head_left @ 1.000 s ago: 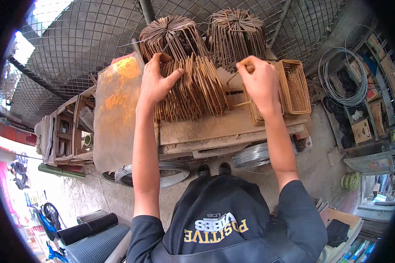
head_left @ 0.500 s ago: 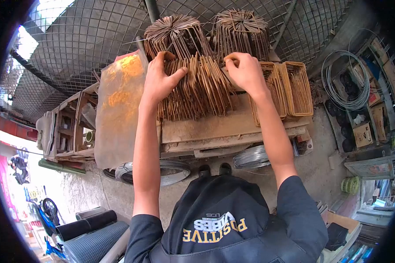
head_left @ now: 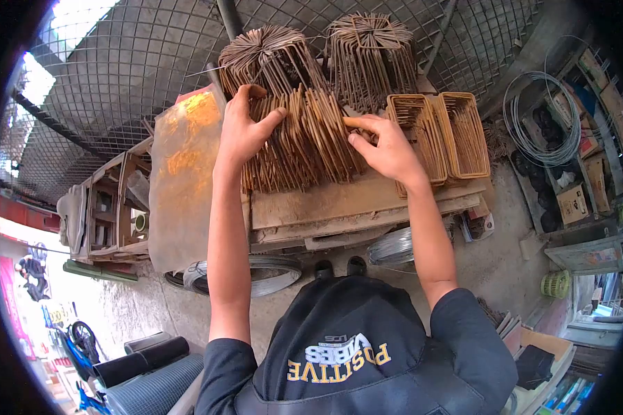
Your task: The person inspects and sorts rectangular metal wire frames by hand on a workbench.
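A row of rusty bent-wire frames stands packed together on a wooden bench. My left hand is at the left end of the row, thumb and fingers apart, touching the top of the frames. At the row's right edge is my right hand, its index finger stretched against the frames and its thumb apart from it. Behind the row stand two bundles of wire frames, one at the left and one at the right. More rectangular frames rest to the right of my right hand.
A stained sheet covers the bench's left part. Wire coils lie on the floor below the bench, one at the left and one at the right. Another coil is at the right. Mesh fencing rises behind the bench.
My right hand has moved down along the right side of the row, and its index finger has straightened. My left hand stays at the left end. The view has shifted slightly.
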Demonstrator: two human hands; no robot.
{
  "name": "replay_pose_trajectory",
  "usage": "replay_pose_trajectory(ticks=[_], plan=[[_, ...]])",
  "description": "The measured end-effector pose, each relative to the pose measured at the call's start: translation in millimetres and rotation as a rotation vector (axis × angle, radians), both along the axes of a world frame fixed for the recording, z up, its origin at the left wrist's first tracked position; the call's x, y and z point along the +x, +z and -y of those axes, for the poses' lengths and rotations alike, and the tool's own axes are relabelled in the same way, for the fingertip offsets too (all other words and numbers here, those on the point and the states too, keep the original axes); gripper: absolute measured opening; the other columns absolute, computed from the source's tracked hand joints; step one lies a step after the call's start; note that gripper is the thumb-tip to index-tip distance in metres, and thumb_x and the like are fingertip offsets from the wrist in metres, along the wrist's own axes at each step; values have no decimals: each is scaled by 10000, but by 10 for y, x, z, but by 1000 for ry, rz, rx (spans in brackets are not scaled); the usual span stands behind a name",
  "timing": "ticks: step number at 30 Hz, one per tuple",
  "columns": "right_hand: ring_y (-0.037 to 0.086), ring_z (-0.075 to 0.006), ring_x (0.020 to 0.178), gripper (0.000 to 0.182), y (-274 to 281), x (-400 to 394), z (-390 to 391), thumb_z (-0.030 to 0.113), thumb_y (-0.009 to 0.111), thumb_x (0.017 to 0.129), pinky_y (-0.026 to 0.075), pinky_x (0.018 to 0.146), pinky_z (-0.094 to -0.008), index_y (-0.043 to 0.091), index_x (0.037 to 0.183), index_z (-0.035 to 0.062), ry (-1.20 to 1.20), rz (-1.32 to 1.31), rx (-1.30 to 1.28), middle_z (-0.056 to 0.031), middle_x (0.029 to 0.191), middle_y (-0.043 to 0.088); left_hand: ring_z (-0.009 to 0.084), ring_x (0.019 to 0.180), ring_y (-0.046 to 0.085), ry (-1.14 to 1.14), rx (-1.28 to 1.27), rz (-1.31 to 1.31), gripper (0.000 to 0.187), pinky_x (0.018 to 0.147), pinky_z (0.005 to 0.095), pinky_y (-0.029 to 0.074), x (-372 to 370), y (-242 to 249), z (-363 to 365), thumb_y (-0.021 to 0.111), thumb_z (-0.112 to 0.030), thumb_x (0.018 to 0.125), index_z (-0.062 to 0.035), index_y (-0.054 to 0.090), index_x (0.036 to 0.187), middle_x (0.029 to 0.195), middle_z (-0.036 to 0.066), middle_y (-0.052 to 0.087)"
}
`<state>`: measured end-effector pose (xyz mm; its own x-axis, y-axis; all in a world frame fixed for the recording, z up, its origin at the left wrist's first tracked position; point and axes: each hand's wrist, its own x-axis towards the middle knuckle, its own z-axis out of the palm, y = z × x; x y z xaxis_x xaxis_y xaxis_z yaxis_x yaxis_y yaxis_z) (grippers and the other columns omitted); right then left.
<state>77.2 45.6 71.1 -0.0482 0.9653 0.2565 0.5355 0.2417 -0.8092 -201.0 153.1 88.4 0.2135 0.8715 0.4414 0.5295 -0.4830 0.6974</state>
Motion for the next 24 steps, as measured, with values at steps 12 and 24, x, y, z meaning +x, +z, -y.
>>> replay_pose_trajectory(ticks=[12,24], plan=[[754,-334,952,222,-156,-304,177,158,707,1025,572,826,-400,786,1145,-12,-278,-146,172,-176,1082,781,367,1130,645,1,4,24,563,1005,446,501,9,4,-7,858,-330,821,17,630,1201,1155,219,691],[749,-320,914,184,-343,-480,189,112,730,994,574,801,-394,801,1107,-14,-478,-175,412,-153,1016,785,345,1110,656,2,-19,38,558,982,440,515,12,23,46,851,-306,834,25,622,1220,1162,227,681]])
